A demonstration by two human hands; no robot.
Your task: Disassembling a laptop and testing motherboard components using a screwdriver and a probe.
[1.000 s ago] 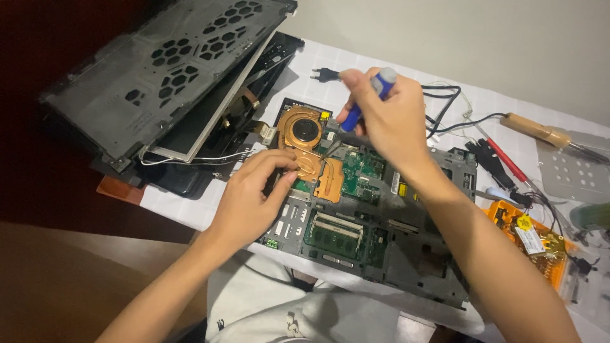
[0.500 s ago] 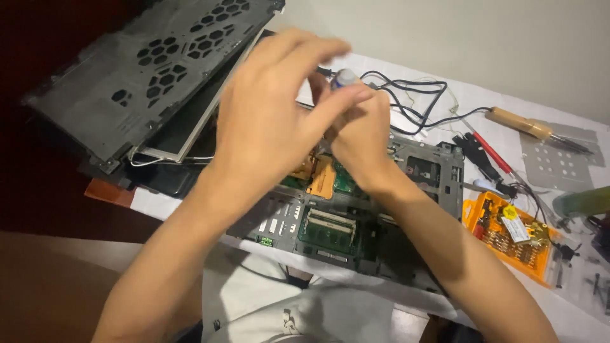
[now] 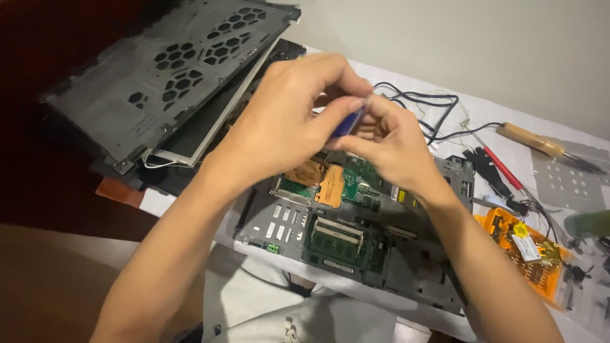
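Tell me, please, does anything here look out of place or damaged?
The laptop base lies open with its circuit boards bare. Its vented cover panel is off and leans tilted on other dark parts at the upper left. Both hands meet above the board around a small blue tool. No spill or breakage shows.

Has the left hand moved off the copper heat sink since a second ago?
Yes. The left hand has lifted up and away from the copper heat sink on the open laptop board, and now meets the right hand around the blue screwdriver handle.
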